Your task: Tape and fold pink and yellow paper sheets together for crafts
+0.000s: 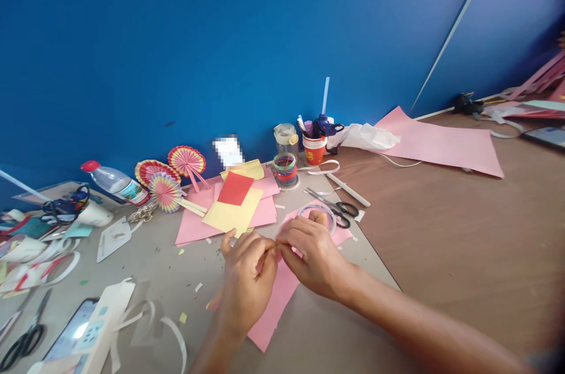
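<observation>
Two hands meet over one pink paper sheet [276,297] on the grey table [168,256]. The left hand [245,280] and right hand [309,253] pinch its folded upper edge with pressed fingertips. Three pleated paper fans [170,176] and one pair of scissors [338,208] lie beyond.

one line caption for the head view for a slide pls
Both bare hands, left hand and right hand, pinch a pink paper sheet beside black-handled scissors.
</observation>
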Demonstrator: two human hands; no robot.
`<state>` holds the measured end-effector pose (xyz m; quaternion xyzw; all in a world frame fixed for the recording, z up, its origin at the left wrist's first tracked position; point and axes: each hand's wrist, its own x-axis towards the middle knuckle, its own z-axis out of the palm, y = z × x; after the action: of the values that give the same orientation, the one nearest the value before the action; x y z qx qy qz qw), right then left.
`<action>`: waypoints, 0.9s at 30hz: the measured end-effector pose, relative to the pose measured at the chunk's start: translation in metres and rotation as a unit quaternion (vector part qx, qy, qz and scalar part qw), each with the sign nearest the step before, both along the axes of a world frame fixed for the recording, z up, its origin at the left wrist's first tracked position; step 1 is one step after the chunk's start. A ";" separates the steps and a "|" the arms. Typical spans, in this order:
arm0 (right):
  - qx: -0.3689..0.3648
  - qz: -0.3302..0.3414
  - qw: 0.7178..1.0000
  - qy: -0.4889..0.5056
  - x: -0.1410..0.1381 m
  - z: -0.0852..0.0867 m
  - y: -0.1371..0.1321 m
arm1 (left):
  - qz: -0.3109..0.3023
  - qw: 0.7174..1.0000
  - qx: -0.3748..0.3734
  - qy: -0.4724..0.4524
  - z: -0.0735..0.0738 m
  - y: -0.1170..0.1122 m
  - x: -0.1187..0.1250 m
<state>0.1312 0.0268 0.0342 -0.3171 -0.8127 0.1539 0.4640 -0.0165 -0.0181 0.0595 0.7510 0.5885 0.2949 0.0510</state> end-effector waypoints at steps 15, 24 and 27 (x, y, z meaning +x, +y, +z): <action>0.069 -0.070 0.994 -0.050 -0.004 -0.001 -0.003 | -0.002 1.000 0.015 0.006 -0.001 0.000 0.003; 0.018 -0.036 0.999 -0.025 -0.002 -0.002 -0.003 | 0.008 1.000 0.008 -0.004 -0.005 0.000 0.001; 0.025 -0.037 0.999 -0.029 -0.001 -0.002 -0.002 | 0.003 1.000 0.009 -0.002 -0.005 0.000 0.001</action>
<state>0.1302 0.0244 0.0326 -0.3398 -0.8169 0.1069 0.4536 -0.0155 -0.0184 0.0544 0.7492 0.5879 0.3019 0.0452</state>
